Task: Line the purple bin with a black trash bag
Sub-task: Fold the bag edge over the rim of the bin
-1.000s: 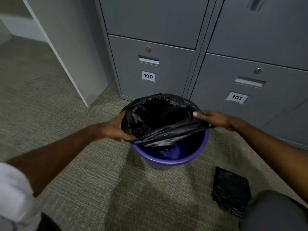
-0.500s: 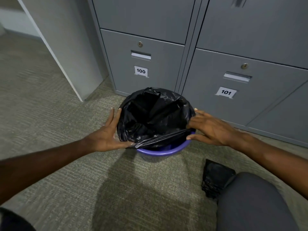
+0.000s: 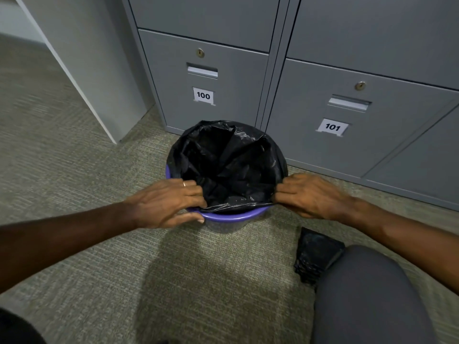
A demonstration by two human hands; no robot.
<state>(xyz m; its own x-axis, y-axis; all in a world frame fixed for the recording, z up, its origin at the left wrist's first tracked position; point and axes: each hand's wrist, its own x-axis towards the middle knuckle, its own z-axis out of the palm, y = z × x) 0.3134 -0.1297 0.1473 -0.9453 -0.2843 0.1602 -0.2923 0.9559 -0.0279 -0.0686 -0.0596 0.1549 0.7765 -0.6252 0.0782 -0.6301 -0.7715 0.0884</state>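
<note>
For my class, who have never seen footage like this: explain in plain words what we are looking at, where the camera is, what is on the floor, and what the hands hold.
There is no machine here: a person works with two bare hands, and one wide-angle camera worn on the head looks forward and down. On the carpet stands a purple bin in front of grey lockers numbered 100 and 101. A black trash bag sits inside it, already folded over the far rim; the near rim is still bare purple. The left hand and the right hand each pinch the bag's near edge, one at each side. To the right on the carpet lies a folded black bundle, probably spare bags, beside the person's knee.
</note>
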